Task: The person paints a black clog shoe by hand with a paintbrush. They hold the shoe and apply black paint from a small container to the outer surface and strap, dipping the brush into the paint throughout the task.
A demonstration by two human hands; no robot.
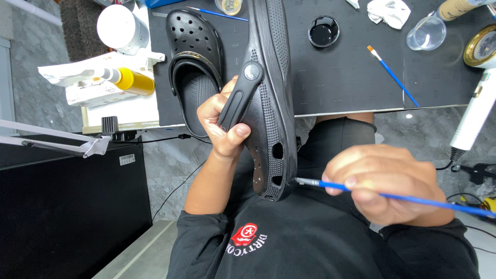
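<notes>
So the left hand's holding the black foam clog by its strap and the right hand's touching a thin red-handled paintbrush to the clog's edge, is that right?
Not quite. The thin paintbrush in the right hand has a blue handle, not a red one, as the head view shows. The rest holds: the left hand grips the black foam clog by its strap, and the brush tip meets the clog's edge.

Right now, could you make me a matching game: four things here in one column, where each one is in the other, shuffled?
1 nearest blue brush
2 spare black clog
3 dish of black paint
4 white hair dryer

A far right of view
B in right hand, tip at held clog
C flat on table, left side
D on table, middle

Pairs: 1-B, 2-C, 3-D, 4-A
</notes>
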